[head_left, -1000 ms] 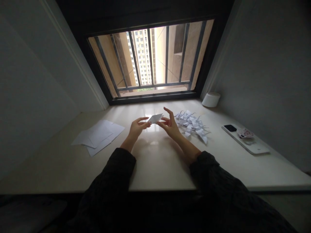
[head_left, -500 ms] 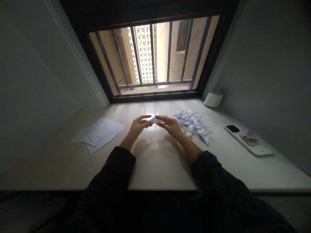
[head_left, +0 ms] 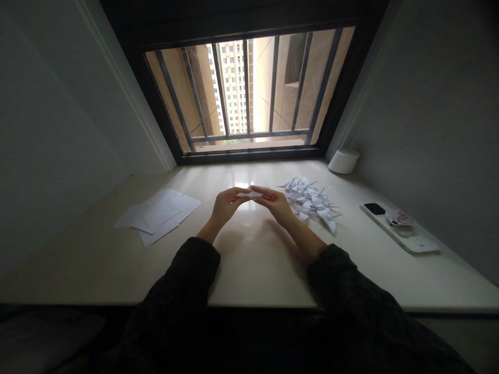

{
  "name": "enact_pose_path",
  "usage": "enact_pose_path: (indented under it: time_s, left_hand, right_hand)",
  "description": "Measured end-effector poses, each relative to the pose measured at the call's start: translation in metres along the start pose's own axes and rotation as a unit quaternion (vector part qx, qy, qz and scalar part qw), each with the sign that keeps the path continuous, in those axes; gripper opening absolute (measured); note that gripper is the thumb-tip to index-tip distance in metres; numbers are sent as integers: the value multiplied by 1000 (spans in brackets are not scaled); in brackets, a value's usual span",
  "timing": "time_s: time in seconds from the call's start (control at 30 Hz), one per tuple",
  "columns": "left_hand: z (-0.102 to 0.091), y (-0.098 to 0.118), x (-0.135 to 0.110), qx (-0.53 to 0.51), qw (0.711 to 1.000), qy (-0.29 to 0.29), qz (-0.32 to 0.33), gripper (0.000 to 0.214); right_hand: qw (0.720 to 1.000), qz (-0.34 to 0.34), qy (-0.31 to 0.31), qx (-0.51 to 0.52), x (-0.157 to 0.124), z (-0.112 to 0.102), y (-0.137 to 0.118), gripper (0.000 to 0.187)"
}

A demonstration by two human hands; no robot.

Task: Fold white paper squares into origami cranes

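left hand (head_left: pixel 228 205) and right hand (head_left: pixel 275 202) together — fingertips pinch both ends of a small folded white paper (head_left: pixel 249 194), held level above the table (head_left: pixel 253 270), near a pile of origami cranes (head_left: pixel 310 200)

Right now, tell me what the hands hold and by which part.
The left hand and right hand pinch a small folded white paper by its two ends, between their fingertips.
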State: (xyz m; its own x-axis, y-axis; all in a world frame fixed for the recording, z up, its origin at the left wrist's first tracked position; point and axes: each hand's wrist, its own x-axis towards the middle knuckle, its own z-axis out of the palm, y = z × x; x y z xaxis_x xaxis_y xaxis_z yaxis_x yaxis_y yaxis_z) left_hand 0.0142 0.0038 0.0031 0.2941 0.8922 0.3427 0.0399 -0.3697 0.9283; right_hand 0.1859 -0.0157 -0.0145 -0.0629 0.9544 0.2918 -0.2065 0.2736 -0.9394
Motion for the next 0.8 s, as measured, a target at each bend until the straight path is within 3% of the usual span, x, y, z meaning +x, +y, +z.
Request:
enact_pose_path:
  time_s: [0.13,0.4,0.8]
  left_hand:
    - [2,-4,0,-1,1000,5,-10,33]
    - [4,-4,1,-49,998,30,-39,34]
    - [2,1,-3,5,999,19,-31,35]
  right_hand:
    - [1000,1,19,4,0,0,0,45]
    - [1000,9,-7,1,-1,-2,1,51]
    - [1000,22,18,12,0,0,3,49]
